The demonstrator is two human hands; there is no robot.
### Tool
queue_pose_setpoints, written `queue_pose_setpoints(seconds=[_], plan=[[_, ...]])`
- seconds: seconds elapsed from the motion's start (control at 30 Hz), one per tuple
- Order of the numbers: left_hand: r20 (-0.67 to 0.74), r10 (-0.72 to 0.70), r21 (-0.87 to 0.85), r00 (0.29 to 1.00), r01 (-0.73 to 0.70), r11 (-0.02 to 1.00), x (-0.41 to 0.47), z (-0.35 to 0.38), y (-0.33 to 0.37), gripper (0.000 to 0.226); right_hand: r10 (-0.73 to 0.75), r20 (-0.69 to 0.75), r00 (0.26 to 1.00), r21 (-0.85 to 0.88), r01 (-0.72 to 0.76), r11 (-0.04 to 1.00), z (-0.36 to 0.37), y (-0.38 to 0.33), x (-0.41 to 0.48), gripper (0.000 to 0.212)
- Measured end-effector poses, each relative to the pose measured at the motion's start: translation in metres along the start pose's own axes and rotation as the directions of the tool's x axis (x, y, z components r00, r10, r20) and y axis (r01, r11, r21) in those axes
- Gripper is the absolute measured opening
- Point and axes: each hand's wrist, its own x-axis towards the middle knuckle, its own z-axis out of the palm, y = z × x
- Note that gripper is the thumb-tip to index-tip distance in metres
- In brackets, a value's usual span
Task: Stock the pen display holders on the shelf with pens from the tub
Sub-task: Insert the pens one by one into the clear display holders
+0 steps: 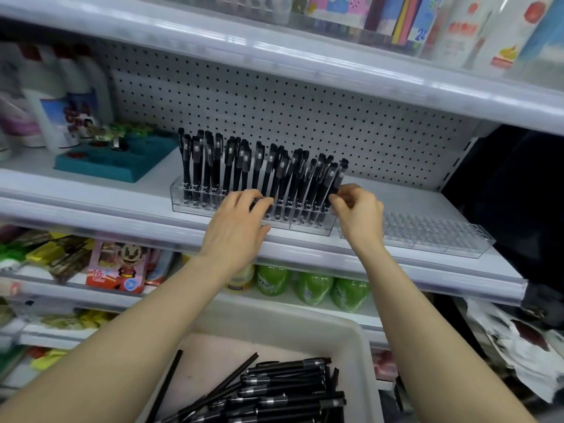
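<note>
Seating a black pen (339, 175) in the last slots at the three o'clock end of the clear holder (190, 206) looks to be the step in hand. The right hand (358, 215) pinches that pen low on its barrel between thumb and fingertips. The pen stands nearly upright and leans slightly right. Toward nine o'clock from it, the left hand (236, 227) curls round a few spare pens (259, 205) against the holder's front, which is packed with upright pens.

At four o'clock from this holder, just beside it on the same shelf (91, 206), sits an empty holder (442, 239). It seems the next place to fill. That calls for feeding a spare pen to the right hand and dropping it straight into a small socket.

At six o'clock, below the arms, the tub (364, 346) holds a loose heap of pens (290, 392), so much stocking remains.
</note>
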Motion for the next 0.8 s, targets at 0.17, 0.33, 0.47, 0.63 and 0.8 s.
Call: queue_pose_setpoints(seconds=[0.17, 0.33, 0.47, 0.63, 0.8], plan=[[0.037, 0.003, -0.002, 0.999, -0.003, 1.0, 0.0, -0.003, 0.0, 0.055, 0.034, 0.007, 0.999, -0.02, -0.034, 0.999, -0.001, -0.003, 0.002, 0.015], [0.044, -0.014, -0.064, 0.999, 0.017, 0.998, -0.021, -0.017, 0.003, 0.057, 0.044, -0.029, 0.999, -0.009, -0.044, 0.999, -0.006, -0.009, -0.013, 0.029], [-0.051, -0.085, -0.158, 0.995, 0.076, 0.984, -0.061, -0.024, -0.005, 0.041, 0.018, -0.086, 0.996, 0.112, -0.008, 0.994, -0.009, -0.017, -0.061, 0.021], [0.006, -0.19, -0.159, 0.982, 0.188, 0.969, -0.122, -0.004, -0.023, 0.037, -0.003, 0.259, 0.966, 0.094, -0.022, 0.995, 0.022, -0.009, -0.141, 0.011], [0.131, -0.184, -0.046, 0.974, 0.192, 0.98, -0.154, 0.02, -0.03, 0.042, -0.017, 0.592, 0.806, 0.002, 0.02, 1.0, 0.065, 0.013, -0.193, 0.015]])
